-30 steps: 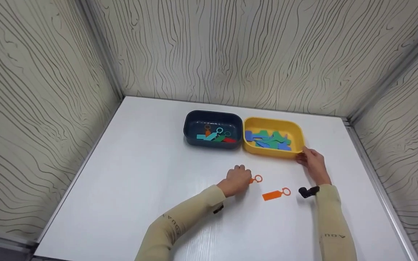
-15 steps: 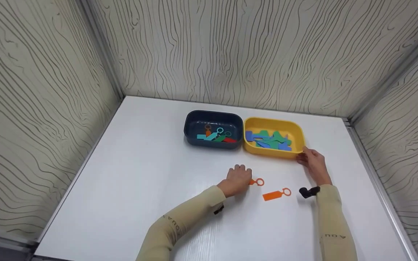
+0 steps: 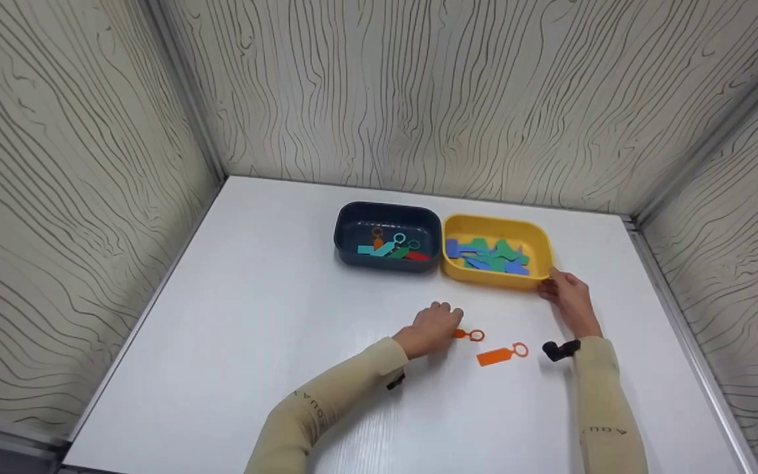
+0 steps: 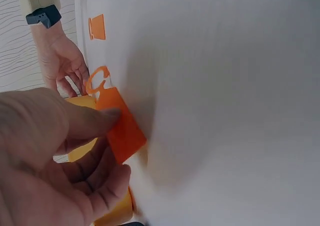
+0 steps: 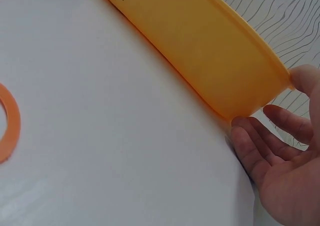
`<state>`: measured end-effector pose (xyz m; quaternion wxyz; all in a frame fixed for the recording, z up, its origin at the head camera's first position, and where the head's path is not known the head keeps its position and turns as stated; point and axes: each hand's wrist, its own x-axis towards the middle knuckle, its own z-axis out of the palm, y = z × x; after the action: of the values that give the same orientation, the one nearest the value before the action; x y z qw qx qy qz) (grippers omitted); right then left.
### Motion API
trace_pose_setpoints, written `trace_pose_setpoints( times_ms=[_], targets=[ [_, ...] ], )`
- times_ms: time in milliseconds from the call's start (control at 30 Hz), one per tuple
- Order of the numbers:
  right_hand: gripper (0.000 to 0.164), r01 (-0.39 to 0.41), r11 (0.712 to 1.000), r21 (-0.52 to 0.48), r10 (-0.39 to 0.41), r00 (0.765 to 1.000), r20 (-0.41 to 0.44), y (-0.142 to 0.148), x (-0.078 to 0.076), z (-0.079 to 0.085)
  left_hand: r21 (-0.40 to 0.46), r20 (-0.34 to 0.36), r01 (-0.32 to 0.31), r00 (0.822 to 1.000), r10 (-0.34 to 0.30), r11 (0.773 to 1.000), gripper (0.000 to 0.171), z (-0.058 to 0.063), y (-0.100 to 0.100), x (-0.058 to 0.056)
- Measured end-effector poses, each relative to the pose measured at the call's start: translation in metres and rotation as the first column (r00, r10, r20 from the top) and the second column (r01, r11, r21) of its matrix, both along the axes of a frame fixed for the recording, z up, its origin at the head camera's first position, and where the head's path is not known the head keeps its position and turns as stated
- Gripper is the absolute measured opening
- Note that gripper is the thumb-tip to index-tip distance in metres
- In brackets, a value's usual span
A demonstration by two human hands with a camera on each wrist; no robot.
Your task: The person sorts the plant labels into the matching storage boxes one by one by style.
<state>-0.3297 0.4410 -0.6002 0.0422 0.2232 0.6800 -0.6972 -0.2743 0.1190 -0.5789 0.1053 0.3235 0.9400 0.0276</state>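
My left hand [image 3: 430, 329] pinches an orange tag [image 4: 120, 128] with a ring at one end, the thumb lying on its flat face and the fingers behind it. In the head view most of this tag is hidden by the hand; only its ring end shows. A second orange ring tag [image 3: 495, 357] lies flat on the table just to the right. My right hand [image 3: 570, 299] holds the near right corner of the yellow bin [image 5: 200, 50], thumb at the rim and fingertips at the wall low down. Blue and green flat pieces [image 3: 494, 258] lie in that bin.
Beside the yellow bin stands a dark blue bin [image 3: 389, 263] holding several ring tags in teal, green, red and orange. The white table [image 3: 234, 316] is enclosed by wood-patterned panels [image 3: 379, 99] at the back and sides.
The ring of the pinched orange tag has moved a little toward me and to the right as the left hand turned slightly. The right hand and both bins have stayed put.
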Motion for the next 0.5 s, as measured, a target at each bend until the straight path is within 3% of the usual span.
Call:
trace_pose_setpoints(
  times_ms=[267,500],
  targets=[
    [0.061,-0.027,0.998,0.049,0.026,1.000,0.009,0.000,0.002,0.003,0.039,0.007,0.017,1.000,-0.017,0.999,0.024,0.007,-0.010,-0.010],
    [0.056,-0.030,0.999,-0.015,0.030,0.999,-0.026,-0.007,0.008,0.015,0.068,-0.042,-0.018,0.999,0.021,0.998,0.030,0.029,-0.026,-0.028]
  ],
)
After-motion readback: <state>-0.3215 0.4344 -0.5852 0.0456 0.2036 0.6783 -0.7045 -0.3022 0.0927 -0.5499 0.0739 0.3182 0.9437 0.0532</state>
